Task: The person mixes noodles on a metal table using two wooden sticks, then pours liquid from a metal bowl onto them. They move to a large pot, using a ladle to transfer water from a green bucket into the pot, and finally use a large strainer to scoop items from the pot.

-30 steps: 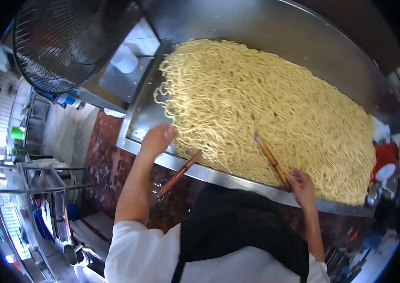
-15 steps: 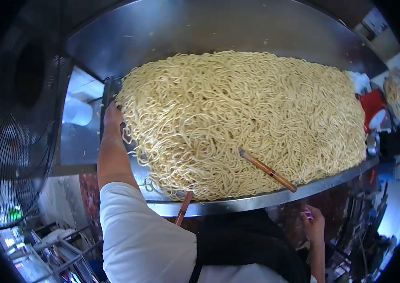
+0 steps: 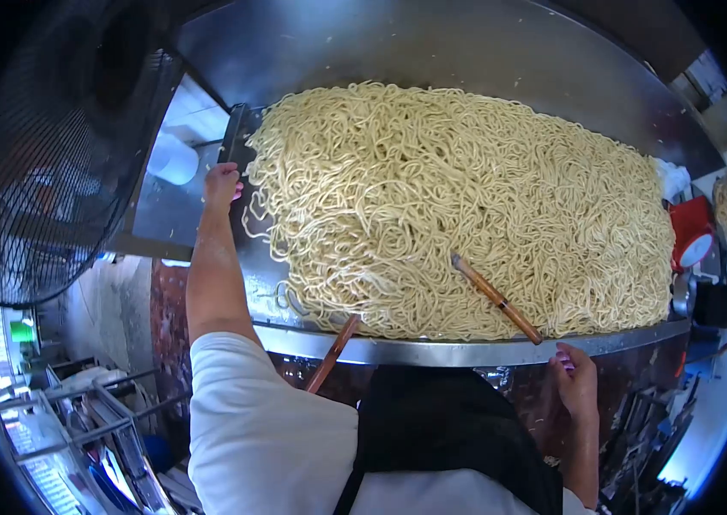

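A broad heap of pale yellow noodles (image 3: 466, 197) covers most of a metal tray (image 3: 432, 353). My left hand (image 3: 223, 184) is over the tray's left side, just apart from the noodles. Its fingers are curled closed, with pink at their tips; what they hold, if anything, does not show. Below the front rim, my right hand (image 3: 577, 382) has loosely curled fingers, also with pink at the tips, and its contents are hidden. Near it, a brown wooden stick (image 3: 501, 300) with a dark tip lies on the noodles. Another wooden stick (image 3: 333, 352) crosses the front rim.
A caged fan (image 3: 42, 193) stands at the left, near a whitish container (image 3: 173, 160). At the right end are a red-cased device (image 3: 691, 233) and a white bag (image 3: 672, 178). A metal rack (image 3: 93, 412) is at lower left; a tall metal panel (image 3: 432, 43) backs the tray.
My left hand has come away from the noodles' left edge and stays curled. My right hand has risen closer to the front rim. The view has shifted; the sticks rest as before.
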Available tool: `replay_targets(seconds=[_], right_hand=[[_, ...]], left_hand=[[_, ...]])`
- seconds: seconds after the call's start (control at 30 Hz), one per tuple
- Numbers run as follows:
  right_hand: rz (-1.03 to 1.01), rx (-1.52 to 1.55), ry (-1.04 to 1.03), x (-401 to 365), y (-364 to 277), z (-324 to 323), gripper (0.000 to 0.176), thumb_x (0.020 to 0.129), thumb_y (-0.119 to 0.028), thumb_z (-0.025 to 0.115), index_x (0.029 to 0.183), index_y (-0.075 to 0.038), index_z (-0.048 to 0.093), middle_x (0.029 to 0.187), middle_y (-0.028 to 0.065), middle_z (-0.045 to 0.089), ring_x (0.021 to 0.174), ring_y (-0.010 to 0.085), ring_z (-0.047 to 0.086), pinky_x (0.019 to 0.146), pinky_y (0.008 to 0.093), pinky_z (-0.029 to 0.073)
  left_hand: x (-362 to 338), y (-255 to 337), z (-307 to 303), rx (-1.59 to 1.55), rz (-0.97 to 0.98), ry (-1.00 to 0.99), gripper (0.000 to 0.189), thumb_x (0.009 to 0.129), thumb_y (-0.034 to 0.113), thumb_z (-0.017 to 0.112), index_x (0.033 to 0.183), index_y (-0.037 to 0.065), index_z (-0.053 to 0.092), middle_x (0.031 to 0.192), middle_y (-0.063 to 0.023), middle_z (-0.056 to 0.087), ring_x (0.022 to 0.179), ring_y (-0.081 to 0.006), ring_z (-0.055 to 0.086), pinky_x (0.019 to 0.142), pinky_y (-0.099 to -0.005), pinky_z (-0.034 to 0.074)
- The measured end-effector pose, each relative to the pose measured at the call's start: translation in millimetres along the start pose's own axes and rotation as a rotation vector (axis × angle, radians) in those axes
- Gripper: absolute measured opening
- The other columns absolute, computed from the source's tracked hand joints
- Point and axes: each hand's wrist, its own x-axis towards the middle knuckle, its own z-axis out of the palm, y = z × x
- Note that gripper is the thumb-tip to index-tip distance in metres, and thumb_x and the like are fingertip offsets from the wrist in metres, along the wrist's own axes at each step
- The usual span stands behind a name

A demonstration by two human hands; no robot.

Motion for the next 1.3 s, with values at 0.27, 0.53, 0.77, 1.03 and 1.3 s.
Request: replay_targets(seconds=[0.27, 0.53, 0.77, 1.03, 1.3], right_hand=[[0.074, -0.042, -0.036, -16, 22, 14, 0.033, 0.084, -0.008, 0.071, 0.115, 0.000, 0.066, 0.098, 0.0156, 0.068, 0.087, 0.0233, 0.068, 0.075, 0.0332, 0.054], [0.162, -0.054, -0.060, -21, 25, 21, 0.032, 0.085, -0.010, 0.071, 0.115, 0.000, 0.066, 0.103, 0.0171, 0.069, 0.088, 0.0254, 0.069, 0.077, 0.0334, 0.055], [0.132, -0.049, -0.059, -13, 27, 21, 0.031, 0.085, -0.010, 0.071, 0.115, 0.000, 0.066, 0.105, 0.0169, 0.069, 0.089, 0.0245, 0.069, 0.078, 0.0333, 0.054], [0.082, 0.006, -0.076, -6, 36, 19, 0.034, 0.086, -0.010, 0.071, 0.118, -0.001, 0.065, 0.099, 0.0158, 0.069, 0.087, 0.0235, 0.068, 0.077, 0.0328, 0.053], [0.021, -0.028, -0.120, 0, 28, 17, 0.034, 0.087, -0.011, 0.070, 0.118, 0.000, 0.065, 0.098, 0.0152, 0.069, 0.085, 0.0220, 0.067, 0.076, 0.0326, 0.053]], left_hand=[[4, -6, 35, 0.808, 0.555, 0.006, 0.052, 0.079, 0.005, 0.064, 0.131, 0.003, 0.056, 0.123, -0.0241, 0.061, 0.116, -0.0390, 0.058, 0.100, -0.0430, 0.047], [30, -4, 34, 0.949, 0.430, -0.025, 0.027, 0.088, 0.008, 0.052, 0.110, 0.007, 0.068, 0.113, -0.0231, 0.064, 0.107, -0.0384, 0.063, 0.088, -0.0470, 0.052], [-16, -12, 46, 1.042, 0.235, 0.055, 0.026, 0.093, 0.009, 0.049, 0.117, 0.001, 0.050, 0.117, -0.0275, 0.062, 0.106, -0.0414, 0.064, 0.088, -0.0492, 0.054], [-43, -39, 10, 0.816, 0.079, 0.016, 0.033, 0.094, 0.016, 0.047, 0.120, -0.004, 0.047, 0.118, -0.0341, 0.059, 0.110, -0.0462, 0.060, 0.092, -0.0524, 0.049], [-20, -109, -7, 1.415, 0.510, -0.344, 0.025, 0.095, 0.019, 0.047, 0.105, -0.003, 0.055, 0.106, -0.0282, 0.063, 0.101, -0.0472, 0.061, 0.090, -0.0499, 0.049]])
